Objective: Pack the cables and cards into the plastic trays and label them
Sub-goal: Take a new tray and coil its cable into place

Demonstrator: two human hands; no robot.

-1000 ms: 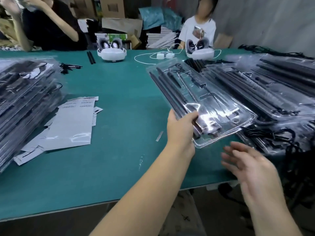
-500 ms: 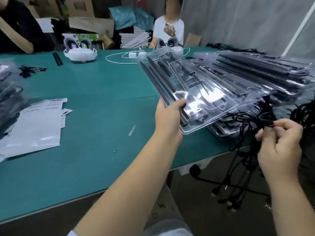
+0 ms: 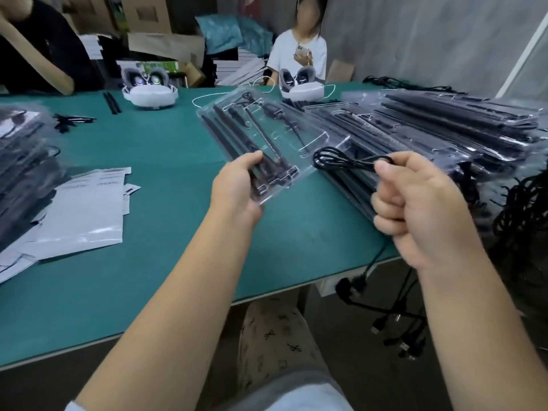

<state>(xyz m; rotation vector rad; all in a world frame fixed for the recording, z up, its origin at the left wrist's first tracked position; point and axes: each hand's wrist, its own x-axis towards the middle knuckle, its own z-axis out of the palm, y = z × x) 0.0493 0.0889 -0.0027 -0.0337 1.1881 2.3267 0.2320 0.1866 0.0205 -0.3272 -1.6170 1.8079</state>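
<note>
The clear plastic blister tray (image 3: 267, 143), loaded with long black rods and cables, is held tilted above the green tabletop (image 3: 166, 232), over the middle toward its near edge. The left hand (image 3: 237, 191) grips the tray's near end, thumb curled over the top. Just to the right, the right hand (image 3: 421, 209) is fisted around a thin black cable (image 3: 341, 160), thumb and forefinger pinching it where its coiled loop juts out toward the tray; the cable's loose end (image 3: 373, 262) hangs below the near edge of the tabletop. Behind that hand, a fanned stack of filled clear trays (image 3: 444, 132) covers the right side of the tabletop, and a dark tangle of more cables (image 3: 522, 203) sits off the right edge. Along the left edge lies another pile of packed trays (image 3: 20, 161), with white printed label sheets (image 3: 89, 209) spread just beside it; the print is too blurred to read. At the far edge sit two white headsets (image 3: 149, 91) (image 3: 301, 87), two black rods (image 3: 111, 102) and a white cord (image 3: 204, 97). Across the table, one person in a white shirt (image 3: 298, 54) holds a phone; another person's bare arm (image 3: 32, 63) shows at the far left corner. Cardboard boxes (image 3: 154, 13) and a grey wall (image 3: 415, 34) close off the room.
</note>
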